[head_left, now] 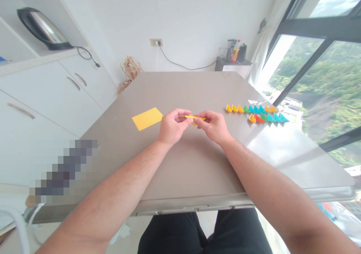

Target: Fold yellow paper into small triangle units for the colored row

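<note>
Both my hands meet over the middle of the table, pinching one small folded piece of yellow paper (199, 117). My left hand (174, 125) grips its left end between thumb and fingers. On its right end are the thumb and fingers of my right hand (213, 124). Part of the folded paper is hidden behind my fingers. A flat yellow sheet of paper (147, 118) lies just left of my left hand. To the right stand two rows of small folded paper boats (255, 109) in yellow, orange, green, blue and red.
The grey-brown table (186, 164) reaches toward the wall. A pixelated dark object (66, 169) lies at its left edge. Left is a white cabinet with a kettle (42, 28); on the right is a large window (313, 73). Bottles stand on a small cabinet (233, 65) beyond the table.
</note>
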Demonstrator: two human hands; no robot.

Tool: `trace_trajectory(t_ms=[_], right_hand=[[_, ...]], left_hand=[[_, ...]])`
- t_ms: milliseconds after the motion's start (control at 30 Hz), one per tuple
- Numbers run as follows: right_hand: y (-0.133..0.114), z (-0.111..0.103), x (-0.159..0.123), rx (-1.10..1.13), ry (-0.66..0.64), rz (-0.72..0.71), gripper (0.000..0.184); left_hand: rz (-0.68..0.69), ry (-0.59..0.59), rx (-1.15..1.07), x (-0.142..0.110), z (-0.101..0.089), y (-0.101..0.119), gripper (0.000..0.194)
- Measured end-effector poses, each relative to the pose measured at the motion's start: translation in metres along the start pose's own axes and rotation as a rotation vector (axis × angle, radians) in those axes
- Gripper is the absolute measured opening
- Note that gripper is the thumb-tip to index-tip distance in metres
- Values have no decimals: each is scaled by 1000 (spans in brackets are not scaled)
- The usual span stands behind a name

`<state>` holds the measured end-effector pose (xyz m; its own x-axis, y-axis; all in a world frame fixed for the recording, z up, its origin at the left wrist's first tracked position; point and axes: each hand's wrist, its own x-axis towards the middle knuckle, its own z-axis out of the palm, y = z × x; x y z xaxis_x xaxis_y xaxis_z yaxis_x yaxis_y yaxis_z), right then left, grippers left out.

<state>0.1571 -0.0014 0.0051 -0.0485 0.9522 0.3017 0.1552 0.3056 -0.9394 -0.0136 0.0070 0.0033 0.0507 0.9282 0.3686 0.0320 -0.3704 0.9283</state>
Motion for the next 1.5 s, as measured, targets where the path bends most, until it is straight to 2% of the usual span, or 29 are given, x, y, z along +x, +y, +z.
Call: trace_trajectory(t_ms=[367, 967, 1367, 1500], right_hand=[[2, 1, 0, -36, 11, -82, 20], [1, 4, -2, -76, 36, -52, 16], [3, 5, -2, -53, 36, -47, 18], [-1, 5, -4, -76, 36, -51, 17]], left_hand=[[-59, -8, -19, 1, -1, 0, 18], [-95, -14, -101, 1, 1, 4, 12], [-76, -8, -97, 1, 0, 4, 19], [-50, -39, -75, 0, 1, 2, 21]])
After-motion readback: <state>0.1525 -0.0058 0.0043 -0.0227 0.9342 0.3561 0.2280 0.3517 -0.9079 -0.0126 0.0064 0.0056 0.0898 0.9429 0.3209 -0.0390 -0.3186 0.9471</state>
